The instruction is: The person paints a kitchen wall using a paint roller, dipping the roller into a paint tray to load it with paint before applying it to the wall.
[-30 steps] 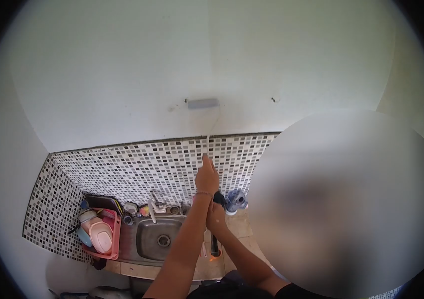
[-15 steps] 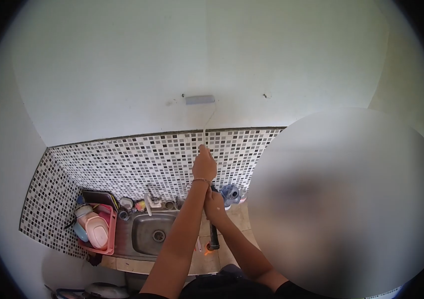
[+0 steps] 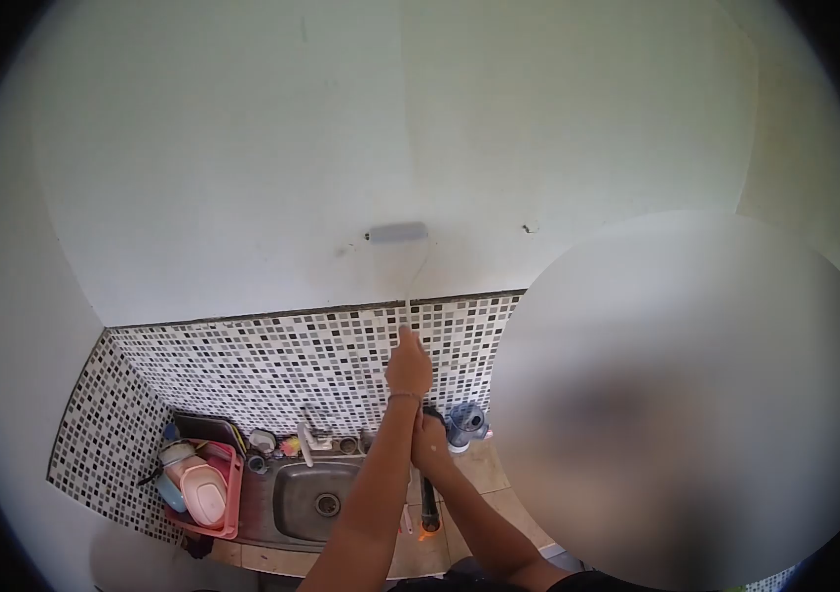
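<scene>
A paint roller (image 3: 398, 233) with a pale grey sleeve presses against the wall (image 3: 242, 197) above the mosaic tiles. Its thin wire frame runs down to my left hand (image 3: 408, 365), which is closed around the handle in front of the tiles. Lower down, my right hand (image 3: 430, 440) is closed around the dark pole (image 3: 429, 498) below the left wrist. This pole reaches down over the counter, with an orange patch by its lower end. My left forearm hides part of the sink and of the pole.
A steel sink (image 3: 292, 493) with a white faucet (image 3: 305, 444) lies below. A pink dish basket (image 3: 233, 498) stands at left, and a blue water jug (image 3: 466, 422) right of my hands. Mosaic tiles (image 3: 272, 365) back the counter. A blurred round patch covers the right.
The view has tilted upward, so everything sits lower in the picture. Against the wall marks, the roller has shifted slightly up. Both hands keep their hold.
</scene>
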The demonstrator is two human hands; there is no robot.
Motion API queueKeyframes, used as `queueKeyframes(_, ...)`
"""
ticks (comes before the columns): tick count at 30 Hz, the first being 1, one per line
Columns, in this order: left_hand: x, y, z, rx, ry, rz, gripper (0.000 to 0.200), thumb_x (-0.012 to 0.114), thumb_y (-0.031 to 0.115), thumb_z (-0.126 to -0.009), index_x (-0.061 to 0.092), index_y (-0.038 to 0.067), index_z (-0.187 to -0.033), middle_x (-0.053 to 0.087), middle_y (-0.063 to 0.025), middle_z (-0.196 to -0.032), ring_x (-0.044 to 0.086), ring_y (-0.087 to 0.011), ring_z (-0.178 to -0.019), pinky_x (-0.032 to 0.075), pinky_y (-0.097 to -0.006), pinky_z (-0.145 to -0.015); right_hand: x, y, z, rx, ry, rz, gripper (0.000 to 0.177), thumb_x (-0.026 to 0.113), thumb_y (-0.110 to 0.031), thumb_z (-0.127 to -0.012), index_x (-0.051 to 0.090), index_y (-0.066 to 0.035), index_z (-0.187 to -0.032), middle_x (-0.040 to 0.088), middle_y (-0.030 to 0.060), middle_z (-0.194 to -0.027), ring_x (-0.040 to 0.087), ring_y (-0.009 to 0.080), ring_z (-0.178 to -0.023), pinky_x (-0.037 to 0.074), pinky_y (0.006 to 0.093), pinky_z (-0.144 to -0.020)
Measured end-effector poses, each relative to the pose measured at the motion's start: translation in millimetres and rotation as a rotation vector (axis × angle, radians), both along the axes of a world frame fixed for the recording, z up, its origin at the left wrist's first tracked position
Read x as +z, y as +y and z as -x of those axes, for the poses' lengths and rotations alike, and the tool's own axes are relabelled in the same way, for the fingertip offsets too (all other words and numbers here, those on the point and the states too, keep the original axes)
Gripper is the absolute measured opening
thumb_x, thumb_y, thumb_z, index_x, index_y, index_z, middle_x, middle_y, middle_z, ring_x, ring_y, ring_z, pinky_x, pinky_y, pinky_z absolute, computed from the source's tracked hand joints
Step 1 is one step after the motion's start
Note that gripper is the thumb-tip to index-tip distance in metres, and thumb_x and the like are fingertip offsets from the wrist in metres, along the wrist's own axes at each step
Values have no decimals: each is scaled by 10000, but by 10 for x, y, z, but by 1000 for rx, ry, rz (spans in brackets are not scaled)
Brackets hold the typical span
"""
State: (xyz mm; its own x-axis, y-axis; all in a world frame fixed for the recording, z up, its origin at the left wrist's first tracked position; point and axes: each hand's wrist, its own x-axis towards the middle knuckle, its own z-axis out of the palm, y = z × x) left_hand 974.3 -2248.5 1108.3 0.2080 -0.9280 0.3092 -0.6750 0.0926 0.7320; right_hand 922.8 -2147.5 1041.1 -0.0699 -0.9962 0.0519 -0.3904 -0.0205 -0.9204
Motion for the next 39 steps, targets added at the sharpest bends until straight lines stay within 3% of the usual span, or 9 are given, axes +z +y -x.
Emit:
queueKeyframes(2,-170,62,55,-9,29,-58,209,357,250,-997,401,77,-1108,651,-257,-797,635,-457,-764,490,-561,-655,-138,94,58,-4,-5,-106,765,250,-560,-978,618,84,-789,613,266,-681,636,407,-685,472,447,-621)
queueKeyframes(8,112,-128,14,6,7,123,210,355,257,-1005,398,61,-1065,635,-260,-750,615,-470,-716,476,-559,-599,-129,-274,24,2,57,146,755,260,-549,-983,613,89,-789,600,259,-651,631,355,-605,455,438,-554)
queueKeyframes(11,584,-175,-27,41,-52,172,221,344,267,-1008,409,60,-1053,636,-254,-752,615,-471,-740,476,-558,-603,513,-240,-90,13,-157,32,751,238,-500,-995,611,95,-730,587,302,-676,608,470,-721,460,509,-677)
queueKeyframes(14,622,-126,-52,17,-14,128,224,343,269,-1009,418,63,-1052,640,-242,-751,617,-469,-741,481,-554,-604,481,-203,-110,9,-141,53,764,239,-521,-989,617,97,-746,592,298,-688,609,472,-740,461,506,-691)
queueKeyframes(17,111,-81,6,37,-35,135,219,348,260,-1006,415,59,-1062,644,-239,-750,625,-459,-727,488,-546,-606,17,-129,-28,-26,-51,67,764,285,-555,-978,593,110,-765,583,200,-602,643,309,-606,466,427,-551)
queueKeyframes(23,-480,123,22,-16,-37,-134,204,369,240,-988,402,78,-1107,655,-266,-839,640,-457,-798,500,-563,-683,-627,89,25,-66,-92,-123,759,325,-621,-945,618,58,-775,537,127,-543,577,240,-450,442,358,-397)
queueKeyframes(31,-741,492,267,-224,114,60,239,359,277,-1006,428,50,-1032,605,-245,-699,584,-472,-674,434,-551,-579,-720,645,289,-102,-354,-35,588,446,-536,-951,536,-21,-680,445,27,-506,477,125,-401,381,285,-356)
queueKeyframes(35,-1020,883,793,-450,256,-83,249,432,281,-987,493,43,-942,602,-179,-649,604,-355,-604,463,-455,-540,-1048,1156,734,-217,-129,3,439,546,-391,-940,527,-28,-695,465,23,-524,465,106,-423,393,280,-386)
queueKeyframes(39,-1369,1357,1338,-832,420,-375,211,530,229,-964,523,18,-972,617,-66,-651,589,-123,-494,493,-289,-434,-1153,1876,1344,-380,-348,-443,336,629,-303,-887,552,-6,-751,567,66,-586,526,138,-433,415,294,-408)
